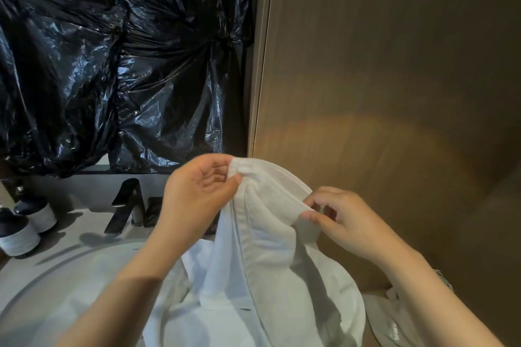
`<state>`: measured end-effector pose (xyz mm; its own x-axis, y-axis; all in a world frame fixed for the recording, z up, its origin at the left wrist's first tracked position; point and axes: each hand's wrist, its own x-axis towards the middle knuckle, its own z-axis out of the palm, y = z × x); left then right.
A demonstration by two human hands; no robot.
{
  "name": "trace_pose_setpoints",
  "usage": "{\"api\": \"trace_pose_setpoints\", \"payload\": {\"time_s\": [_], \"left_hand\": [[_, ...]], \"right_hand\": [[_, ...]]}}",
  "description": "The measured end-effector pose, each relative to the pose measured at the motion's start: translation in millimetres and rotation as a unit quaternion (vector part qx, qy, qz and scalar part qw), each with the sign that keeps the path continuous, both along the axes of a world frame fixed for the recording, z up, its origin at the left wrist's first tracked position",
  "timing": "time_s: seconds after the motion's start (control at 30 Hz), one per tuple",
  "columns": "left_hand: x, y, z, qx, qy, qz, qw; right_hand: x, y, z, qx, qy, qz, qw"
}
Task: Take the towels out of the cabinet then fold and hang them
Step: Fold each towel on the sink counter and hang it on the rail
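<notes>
Towel (265, 234) out of cabinet, up in front of us, over near rim of sink (56, 290). We hold it high by top edge so rest hangs down; we think this helps us find corners for folding. Left hand (197, 191): thumb and curled fingers pinch top edge. Right hand (338, 220): thumb and first finger pinch same edge, lower, to right. Tap (127, 205) stands far left.

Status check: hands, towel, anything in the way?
Left hand pinches towel top edge; right hand pinches it alongside. Towel hangs over sink. Faucet behind, not touching.
</notes>
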<state>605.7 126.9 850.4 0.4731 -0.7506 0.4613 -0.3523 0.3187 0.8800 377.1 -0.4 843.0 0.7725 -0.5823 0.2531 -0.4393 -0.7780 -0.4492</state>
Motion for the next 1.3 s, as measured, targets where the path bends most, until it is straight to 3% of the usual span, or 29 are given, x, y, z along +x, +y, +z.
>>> {"api": "trace_pose_setpoints", "payload": {"time_s": [0.17, 0.33, 0.57, 0.83, 0.97, 1.07, 1.3], "left_hand": [[22, -12, 18, 0.006, -0.049, 0.037, 0.998], [42, -29, 48, -0.023, -0.031, 0.03, 0.999], [53, -40, 91, -0.085, -0.036, 0.022, 0.995], [46, -36, 107, -0.112, -0.042, 0.017, 0.993], [30, -33, 116, -0.127, -0.042, -0.012, 0.991], [14, -30, 122, -0.134, -0.054, -0.035, 0.989], [-8, -23, 121, -0.106, -0.084, -0.072, 0.988]], "right_hand": [[-2, -14, 26, -0.136, 0.054, 0.008, 0.989], [6, -24, 104, -0.268, 0.023, -0.007, 0.963], [17, -23, 170, -0.317, 0.008, -0.028, 0.948], [12, -23, 167, -0.303, -0.006, -0.061, 0.951], [10, -22, 158, -0.321, -0.057, -0.125, 0.937], [13, -13, 152, -0.327, -0.079, -0.113, 0.935], [29, 7, 126, -0.126, -0.183, -0.018, 0.975]]}}
